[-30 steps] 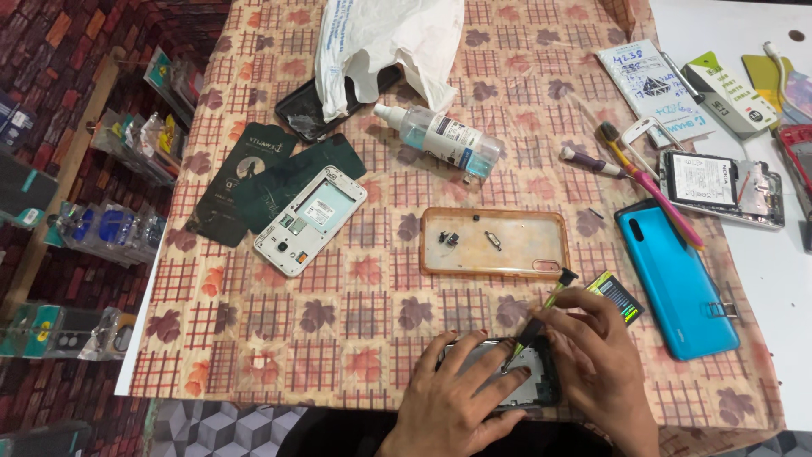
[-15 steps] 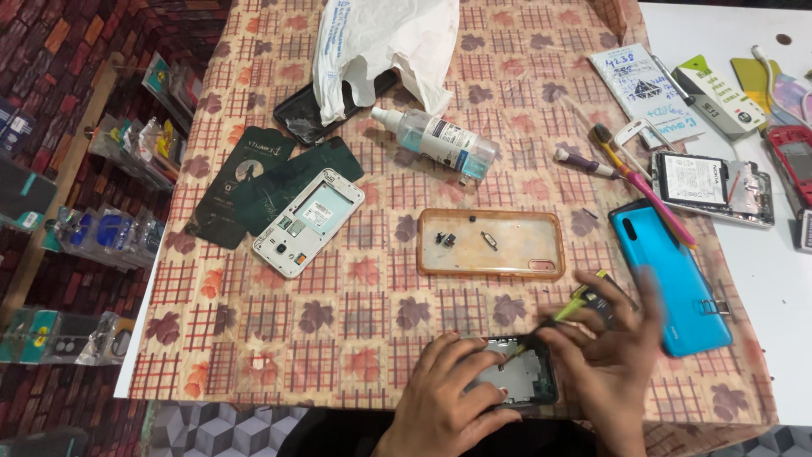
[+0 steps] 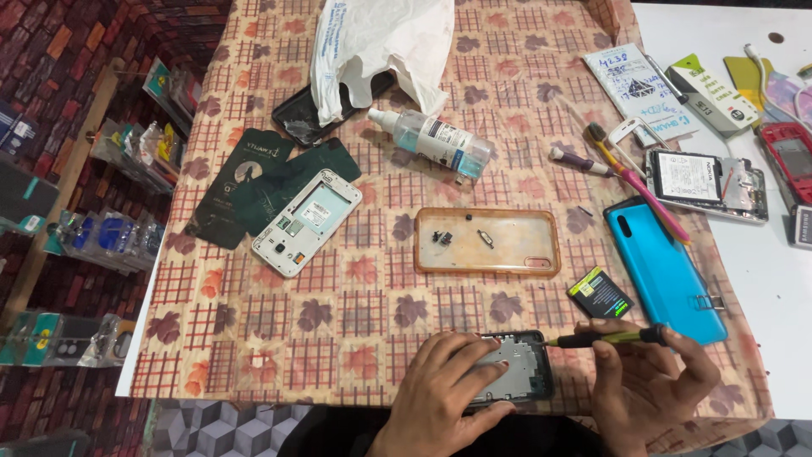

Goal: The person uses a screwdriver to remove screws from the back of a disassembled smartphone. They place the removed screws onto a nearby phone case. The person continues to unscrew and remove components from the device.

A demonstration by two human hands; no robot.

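While both hands work: one screwdriver, one opened phone.

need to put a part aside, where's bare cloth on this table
Bare cloth lies between the white phone frame, the clear case and the left hand. The right side is crowded around the blue phone and toothbrush.

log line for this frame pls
left hand: holds opened phone on table | right hand: holds screwdriver, tip at phone's right edge | nearby: battery, clear case
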